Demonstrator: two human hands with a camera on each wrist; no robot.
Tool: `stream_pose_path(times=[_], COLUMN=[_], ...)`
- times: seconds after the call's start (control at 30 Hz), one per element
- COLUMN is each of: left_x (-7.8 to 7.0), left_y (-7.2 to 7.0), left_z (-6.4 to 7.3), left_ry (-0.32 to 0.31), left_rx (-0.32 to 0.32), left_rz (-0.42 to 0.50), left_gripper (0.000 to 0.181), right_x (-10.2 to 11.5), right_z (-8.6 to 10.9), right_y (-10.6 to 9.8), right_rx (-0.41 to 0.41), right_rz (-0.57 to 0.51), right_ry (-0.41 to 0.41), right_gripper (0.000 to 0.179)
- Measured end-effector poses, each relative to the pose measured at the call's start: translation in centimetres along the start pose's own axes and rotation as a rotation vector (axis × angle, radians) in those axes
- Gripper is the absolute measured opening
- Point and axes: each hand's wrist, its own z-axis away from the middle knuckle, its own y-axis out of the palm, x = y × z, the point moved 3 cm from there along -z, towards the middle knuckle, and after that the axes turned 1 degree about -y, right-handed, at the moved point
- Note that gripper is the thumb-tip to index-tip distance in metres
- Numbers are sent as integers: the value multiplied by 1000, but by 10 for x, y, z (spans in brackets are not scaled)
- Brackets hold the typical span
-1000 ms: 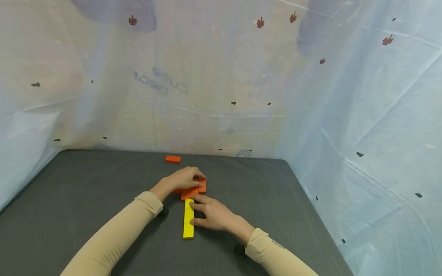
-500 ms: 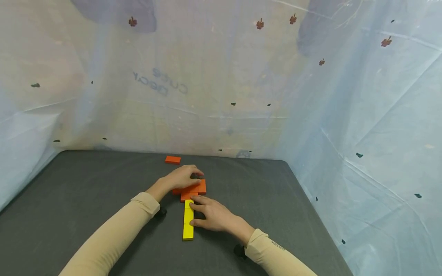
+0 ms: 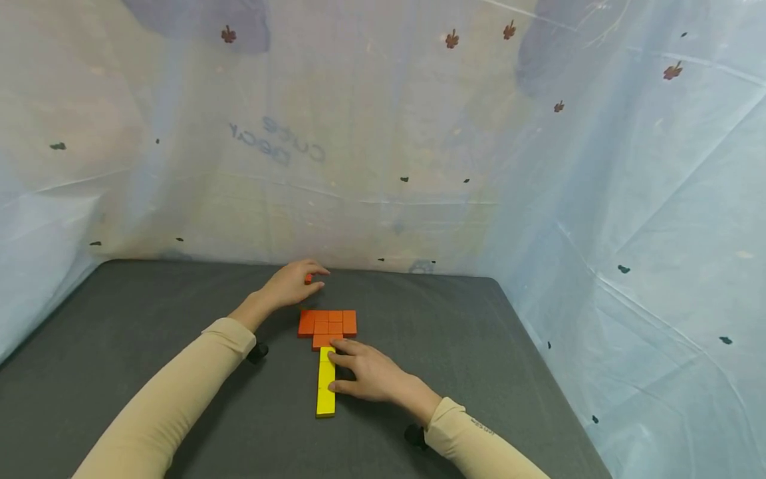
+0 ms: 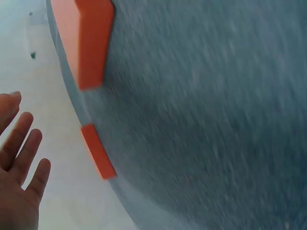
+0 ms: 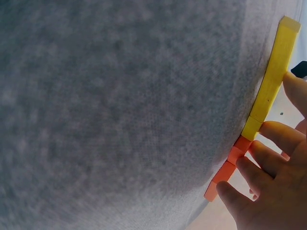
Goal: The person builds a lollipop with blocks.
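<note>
My left hand [image 3: 292, 283] is over a lone orange block [image 3: 308, 279] near the table's far edge, partly covering it. In the left wrist view its fingers are spread, apart from that orange block [image 4: 98, 152]. Several orange blocks [image 3: 328, 322] lie flat against each other in a T-like shape. A long yellow block and a short one form a yellow strip [image 3: 326, 392] running from its base towards me. My right hand [image 3: 374, 374] rests along the right side, with extended fingers touching the yellow strip [image 5: 274, 72] and the orange blocks [image 5: 224, 171].
A dark grey cloth covers the table [image 3: 479, 372]. Translucent sheeting [image 3: 359, 133] with small leaf prints hangs behind it and along the right. A black wrist device [image 3: 257, 352] shows under the left sleeve, another [image 3: 414, 435] by the right.
My left hand has left the orange group and moved away and to the left, over the lone orange block. The right hand and the joined blocks stay nearly in place.
</note>
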Motion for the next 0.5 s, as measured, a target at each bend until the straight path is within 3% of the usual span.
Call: stream_pose_path(times=[0.2,0.5], left_x=[21,50], left_y=[-9,-14], left_z=[-3,-4], left_ry=[-35,-139], left_rx=[-29,4], left_rz=[9,-7], left_gripper=[34,37], right_x=[0,0], right_z=[0,0], right_y=[0,0], right_rx=[-5,0], right_rz=[6,7], right_ry=[4,11], right_gripper=[63,64])
